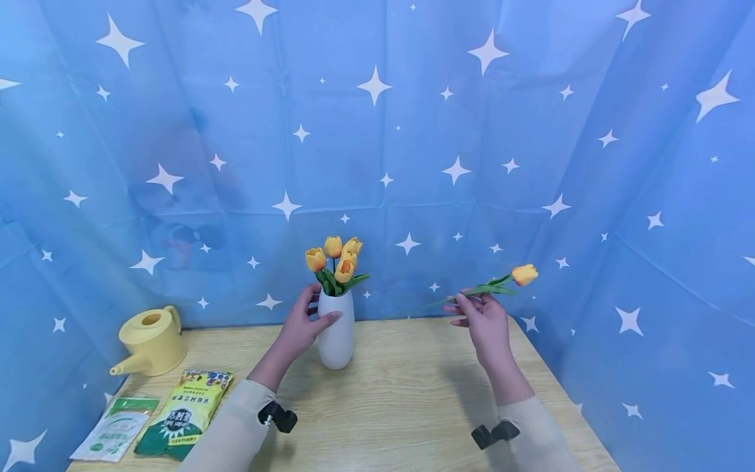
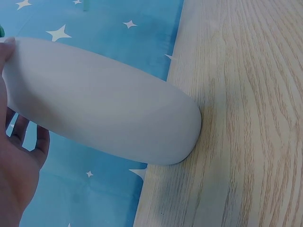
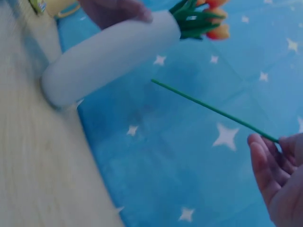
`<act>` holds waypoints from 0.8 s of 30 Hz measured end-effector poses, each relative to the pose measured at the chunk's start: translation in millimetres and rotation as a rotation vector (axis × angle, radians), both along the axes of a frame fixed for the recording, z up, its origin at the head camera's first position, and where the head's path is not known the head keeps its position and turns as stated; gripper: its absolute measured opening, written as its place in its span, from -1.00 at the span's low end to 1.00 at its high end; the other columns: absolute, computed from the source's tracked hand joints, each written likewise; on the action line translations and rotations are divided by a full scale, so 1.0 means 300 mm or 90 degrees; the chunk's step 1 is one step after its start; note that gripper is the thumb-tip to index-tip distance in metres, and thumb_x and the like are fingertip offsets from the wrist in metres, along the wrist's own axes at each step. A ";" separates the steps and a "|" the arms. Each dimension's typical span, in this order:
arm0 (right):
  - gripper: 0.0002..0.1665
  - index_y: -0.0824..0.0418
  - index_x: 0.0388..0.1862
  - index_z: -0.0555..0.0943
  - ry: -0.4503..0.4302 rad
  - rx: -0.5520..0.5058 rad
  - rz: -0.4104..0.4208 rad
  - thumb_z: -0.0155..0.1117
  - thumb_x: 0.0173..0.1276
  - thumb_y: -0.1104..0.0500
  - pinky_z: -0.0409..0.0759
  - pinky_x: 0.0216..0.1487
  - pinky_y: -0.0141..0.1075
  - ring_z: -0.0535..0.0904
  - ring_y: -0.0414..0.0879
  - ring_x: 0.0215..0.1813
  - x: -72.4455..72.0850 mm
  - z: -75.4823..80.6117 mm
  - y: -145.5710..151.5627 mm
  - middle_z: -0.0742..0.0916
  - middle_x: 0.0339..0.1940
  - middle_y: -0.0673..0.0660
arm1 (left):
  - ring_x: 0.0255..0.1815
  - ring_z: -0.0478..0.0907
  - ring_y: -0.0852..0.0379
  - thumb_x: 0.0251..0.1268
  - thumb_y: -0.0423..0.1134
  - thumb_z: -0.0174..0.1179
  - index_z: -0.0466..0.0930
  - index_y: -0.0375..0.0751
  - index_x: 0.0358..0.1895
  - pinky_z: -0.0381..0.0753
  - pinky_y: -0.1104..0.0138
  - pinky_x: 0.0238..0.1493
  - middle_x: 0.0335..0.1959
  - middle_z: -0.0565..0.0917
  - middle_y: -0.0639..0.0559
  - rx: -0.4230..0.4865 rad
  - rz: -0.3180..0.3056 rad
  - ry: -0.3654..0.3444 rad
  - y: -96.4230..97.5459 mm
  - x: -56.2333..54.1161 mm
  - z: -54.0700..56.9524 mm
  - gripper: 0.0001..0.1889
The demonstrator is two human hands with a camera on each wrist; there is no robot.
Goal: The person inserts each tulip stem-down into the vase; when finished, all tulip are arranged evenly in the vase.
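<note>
A white vase [image 1: 337, 334] stands upright on the wooden table, with several yellow-orange tulips [image 1: 333, 248] in its mouth. My left hand [image 1: 303, 326] holds the vase near its top, thumb across the front and fingers behind. In the left wrist view the vase [image 2: 104, 104] fills the middle, its base on the table. Off to the right, my right hand [image 1: 485, 322] pinches a single tulip [image 1: 523, 275] by its green stem. The bloom points right and the bare stem end points left toward the vase. That stem [image 3: 213, 109] is apart from the vase in the right wrist view.
A yellow watering can [image 1: 154, 344] sits at the table's back left. In front of it lie a yellow-green bag [image 1: 187, 413] and a smaller white-green packet [image 1: 116, 429]. A blue curtain [image 1: 413, 164] with white stars hangs behind the table [image 1: 401, 406] and along its sides.
</note>
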State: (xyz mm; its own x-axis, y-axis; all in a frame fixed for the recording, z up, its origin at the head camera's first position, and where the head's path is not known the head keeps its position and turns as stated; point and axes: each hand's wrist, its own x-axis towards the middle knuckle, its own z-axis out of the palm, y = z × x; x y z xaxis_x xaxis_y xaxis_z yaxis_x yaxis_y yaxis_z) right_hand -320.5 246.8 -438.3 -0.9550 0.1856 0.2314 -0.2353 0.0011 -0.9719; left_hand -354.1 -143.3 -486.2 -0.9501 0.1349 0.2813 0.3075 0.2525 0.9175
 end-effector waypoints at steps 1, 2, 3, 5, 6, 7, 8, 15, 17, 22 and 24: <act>-0.67 0.31 0.22 0.56 0.010 -0.008 0.001 0.35 0.71 0.12 0.85 -0.14 -0.23 0.88 -0.13 -0.08 0.001 0.016 -0.011 0.89 -0.02 0.15 | 0.52 0.44 -0.37 0.43 0.16 0.53 0.33 0.04 0.57 0.55 -0.32 0.43 0.51 0.48 -0.14 -0.002 0.001 0.000 0.001 0.000 0.000 -0.20; -0.67 0.31 0.21 0.56 0.021 -0.014 0.002 0.35 0.71 0.12 0.85 -0.14 -0.23 0.88 -0.13 -0.09 0.001 0.033 -0.021 0.89 -0.03 0.14 | 0.52 0.44 -0.37 0.43 0.15 0.53 0.33 0.04 0.56 0.55 -0.32 0.43 0.51 0.48 -0.14 -0.001 0.001 0.000 0.002 0.002 0.002 -0.21; -0.66 0.32 0.21 0.56 0.031 -0.019 0.004 0.36 0.71 0.11 0.85 -0.14 -0.23 0.88 -0.13 -0.09 0.002 0.050 -0.033 0.89 -0.03 0.13 | 0.52 0.44 -0.37 0.44 0.14 0.53 0.33 0.04 0.57 0.55 -0.32 0.43 0.51 0.48 -0.15 0.000 0.002 0.001 0.002 0.003 0.003 -0.21; -0.66 0.33 0.21 0.56 0.059 -0.028 0.011 0.36 0.70 0.12 0.85 -0.14 -0.21 0.88 -0.11 -0.10 0.002 0.083 -0.057 0.88 -0.04 0.12 | 0.53 0.44 -0.37 0.45 0.12 0.52 0.33 0.02 0.57 0.54 -0.32 0.44 0.51 0.48 -0.16 -0.001 0.001 0.004 0.002 0.003 0.003 -0.21; -0.65 0.33 0.21 0.56 0.072 -0.031 0.015 0.37 0.70 0.11 0.85 -0.15 -0.21 0.88 -0.11 -0.10 0.001 0.098 -0.067 0.88 -0.04 0.12 | 0.53 0.44 -0.37 0.45 0.11 0.53 0.33 0.02 0.57 0.54 -0.32 0.45 0.51 0.48 -0.16 -0.001 0.001 0.003 0.003 0.003 0.002 -0.21; -0.66 0.31 0.20 0.57 0.084 -0.029 0.018 0.38 0.69 0.10 0.85 -0.14 -0.19 0.88 -0.10 -0.10 0.000 0.113 -0.078 0.88 -0.03 0.13 | 0.53 0.44 -0.37 0.45 0.10 0.53 0.33 0.02 0.57 0.53 -0.32 0.45 0.51 0.48 -0.15 0.000 0.001 0.005 0.003 0.002 0.001 -0.22; -0.65 0.33 0.20 0.57 0.094 -0.028 0.022 0.38 0.69 0.10 0.85 -0.14 -0.19 0.88 -0.10 -0.10 -0.002 0.127 -0.088 0.88 -0.03 0.14 | 0.53 0.44 -0.37 0.45 0.10 0.53 0.33 0.02 0.57 0.53 -0.32 0.45 0.51 0.48 -0.15 0.000 0.001 0.006 0.003 0.001 0.000 -0.22; -0.73 0.27 0.14 0.61 0.149 -0.029 0.046 0.41 0.66 0.14 0.85 -0.20 -0.20 0.88 -0.07 -0.12 -0.015 0.207 -0.160 0.89 -0.06 0.15 | 0.53 0.43 -0.37 0.43 0.16 0.52 0.32 0.04 0.58 0.53 -0.32 0.45 0.51 0.48 -0.14 -0.006 0.004 0.002 0.001 -0.002 -0.007 -0.19; -0.76 0.25 0.12 0.62 0.165 -0.026 0.055 0.42 0.65 0.15 0.85 -0.20 -0.18 0.88 -0.06 -0.12 -0.021 0.222 -0.180 0.89 -0.06 0.16 | 0.53 0.44 -0.38 0.42 0.16 0.53 0.32 0.04 0.58 0.53 -0.32 0.45 0.51 0.48 -0.15 -0.005 0.005 0.001 0.000 -0.003 -0.008 -0.19; -0.79 0.20 0.09 0.64 0.211 0.012 0.070 0.45 0.64 0.16 0.85 -0.22 -0.14 0.88 -0.03 -0.12 -0.038 0.247 -0.221 0.88 -0.05 0.22 | 0.52 0.45 -0.38 0.41 0.17 0.53 0.33 0.05 0.57 0.55 -0.33 0.43 0.51 0.48 -0.15 -0.006 0.009 -0.002 0.001 -0.003 -0.005 -0.19; -0.82 0.20 0.08 0.65 0.229 0.030 0.070 0.44 0.64 0.18 0.85 -0.24 -0.13 0.88 -0.02 -0.13 -0.045 0.252 -0.233 0.87 -0.05 0.25 | 0.53 0.44 -0.37 0.41 0.17 0.53 0.33 0.04 0.57 0.55 -0.32 0.44 0.51 0.48 -0.15 -0.006 0.009 -0.004 0.002 -0.004 -0.005 -0.18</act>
State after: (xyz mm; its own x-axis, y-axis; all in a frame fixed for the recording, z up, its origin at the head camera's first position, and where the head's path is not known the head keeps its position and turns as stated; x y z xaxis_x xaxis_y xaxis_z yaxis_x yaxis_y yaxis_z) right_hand -334.0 177.0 -362.7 -0.8249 0.0671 0.5613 -0.5626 -0.0008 -0.8267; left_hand -355.2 -142.8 -487.8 -0.9535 0.1248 0.2742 0.2984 0.2653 0.9168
